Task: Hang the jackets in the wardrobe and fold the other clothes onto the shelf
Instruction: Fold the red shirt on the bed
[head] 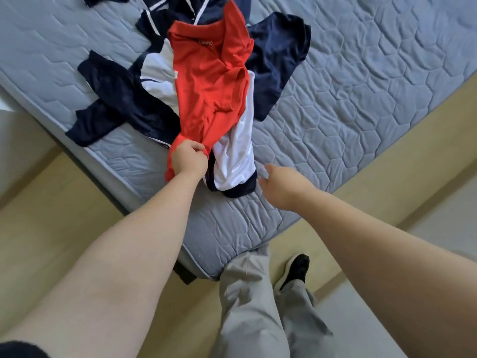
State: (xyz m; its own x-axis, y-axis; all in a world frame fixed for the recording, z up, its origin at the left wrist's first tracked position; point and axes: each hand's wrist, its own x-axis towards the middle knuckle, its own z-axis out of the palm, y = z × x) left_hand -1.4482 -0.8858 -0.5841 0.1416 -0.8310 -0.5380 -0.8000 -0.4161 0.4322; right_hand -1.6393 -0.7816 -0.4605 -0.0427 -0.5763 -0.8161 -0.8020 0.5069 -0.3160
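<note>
A red shirt [209,73] lies stretched over a pile of clothes on the grey quilted mattress [348,104]. My left hand [189,158] grips its lower hem near the bed's corner. Under it lies a white garment with navy trim [235,161]. Navy pieces spread to the left [121,104] and to the right [278,58] of the red shirt. My right hand [280,184] hovers just right of the white garment, above the mattress, fingers loosely curled and holding nothing.
The bed's corner [204,270] points toward me, with beige floor [51,202] on both sides. My grey trouser legs [247,306] and a black shoe [296,270] stand at the corner. More navy clothing with white piping [185,11] lies at the top.
</note>
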